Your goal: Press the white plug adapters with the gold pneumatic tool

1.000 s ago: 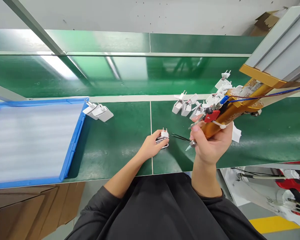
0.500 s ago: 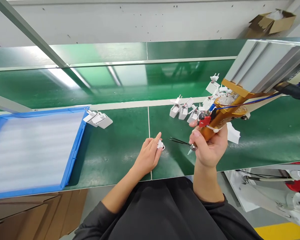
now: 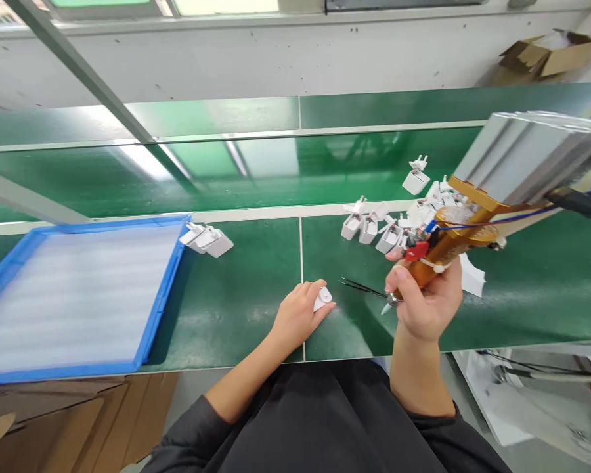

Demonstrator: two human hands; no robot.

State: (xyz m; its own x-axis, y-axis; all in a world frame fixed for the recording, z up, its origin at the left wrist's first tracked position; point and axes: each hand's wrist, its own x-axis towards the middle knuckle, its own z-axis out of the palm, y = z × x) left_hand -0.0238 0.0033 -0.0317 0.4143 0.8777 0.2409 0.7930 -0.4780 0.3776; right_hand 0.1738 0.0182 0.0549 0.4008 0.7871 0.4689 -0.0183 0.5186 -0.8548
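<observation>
My left hand [image 3: 301, 312] is closed around a white plug charger [image 3: 323, 299] near the table's front edge. A smooth pale face of the charger shows between thumb and fingers; its prongs are out of sight. My right hand [image 3: 426, 302] grips a gold-coloured glue gun [image 3: 446, 246] with a red switch [image 3: 416, 250] and a pale tip [image 3: 385, 309] pointing down. Black tweezers [image 3: 362, 287] stick out leftward from the same hand, their points a short way right of the charger. Behind the gun lie several white chargers [image 3: 369, 228] with prongs and open housings, partly hidden.
A blue tray [image 3: 165, 309] with a white lining stands at the left. White chargers [image 3: 209, 242] lean at its right rim. A metal block [image 3: 526, 154] with cables sits above the gun. A white piece [image 3: 471, 274] lies right of my hand. A cardboard box [image 3: 546, 56] is at the back.
My left hand has turned the charger over, so its prongs, upright a second ago, no longer show. The right hand keeps its grip on gun and tweezers. The view has tilted upward.
</observation>
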